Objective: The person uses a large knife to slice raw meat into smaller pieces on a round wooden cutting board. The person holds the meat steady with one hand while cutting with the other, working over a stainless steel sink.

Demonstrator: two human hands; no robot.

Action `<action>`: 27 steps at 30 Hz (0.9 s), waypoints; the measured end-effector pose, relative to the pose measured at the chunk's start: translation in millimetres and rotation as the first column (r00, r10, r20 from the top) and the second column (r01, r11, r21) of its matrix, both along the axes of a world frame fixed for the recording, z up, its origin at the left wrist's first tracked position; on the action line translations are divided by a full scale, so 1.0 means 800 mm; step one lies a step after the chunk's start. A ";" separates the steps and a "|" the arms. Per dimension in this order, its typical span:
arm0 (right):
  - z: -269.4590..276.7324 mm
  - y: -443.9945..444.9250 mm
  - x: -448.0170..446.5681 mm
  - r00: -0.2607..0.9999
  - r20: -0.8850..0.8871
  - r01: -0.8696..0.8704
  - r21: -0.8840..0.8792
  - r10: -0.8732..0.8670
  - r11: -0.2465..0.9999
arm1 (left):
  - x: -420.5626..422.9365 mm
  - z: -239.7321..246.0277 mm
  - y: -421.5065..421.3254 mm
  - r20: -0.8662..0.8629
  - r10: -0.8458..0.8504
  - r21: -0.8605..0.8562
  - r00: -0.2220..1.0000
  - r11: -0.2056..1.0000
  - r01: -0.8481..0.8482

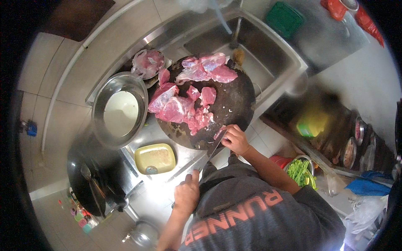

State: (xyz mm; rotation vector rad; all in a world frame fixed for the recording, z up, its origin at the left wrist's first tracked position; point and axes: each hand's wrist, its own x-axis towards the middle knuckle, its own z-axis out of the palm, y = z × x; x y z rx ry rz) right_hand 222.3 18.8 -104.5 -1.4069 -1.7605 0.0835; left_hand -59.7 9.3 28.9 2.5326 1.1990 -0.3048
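My left hand (186, 192) is closed round the handle of a broad-bladed knife (201, 163), low in front of my body. Its blade slants up to the near edge of a round, dark chopping block (234, 103). There my right hand (234, 139) has curled fingers at a small strip of raw meat (219, 133), beside the blade; whether they grip it is hard to tell. Large pieces of raw meat (176, 109) lie on the block's left side, with small cubes and trimmings near them. More meat (209, 68) lies at its far side.
Left of the block are a metal basin (143, 108) with pale liquid, a yellow-green tray (171, 157) and a bagged bowl of meat (147, 64). A sink (282, 62) lies behind, a black wok (75, 169) at left, and a pot of greens (298, 172) at right.
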 end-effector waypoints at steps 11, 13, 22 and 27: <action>-0.005 -0.001 0.003 1.000 -0.006 -0.027 0.007 0.027 1.000 | 0.029 -0.023 0.024 0.141 -0.011 -0.036 0.990 0.999 0.016; -0.006 -0.002 0.005 0.999 -0.008 -0.036 -0.004 0.036 0.999 | 0.030 -0.021 0.027 0.146 -0.013 -0.002 0.989 1.000 0.014; -0.005 -0.006 0.006 1.000 0.021 -0.017 -0.027 0.018 0.999 | 0.030 -0.018 0.020 0.053 0.000 -0.053 0.999 0.999 0.003; -0.003 -0.004 0.010 0.998 0.035 -0.041 -0.040 0.042 0.998 | 0.023 -0.004 0.018 0.033 -0.016 -0.037 0.999 0.999 0.017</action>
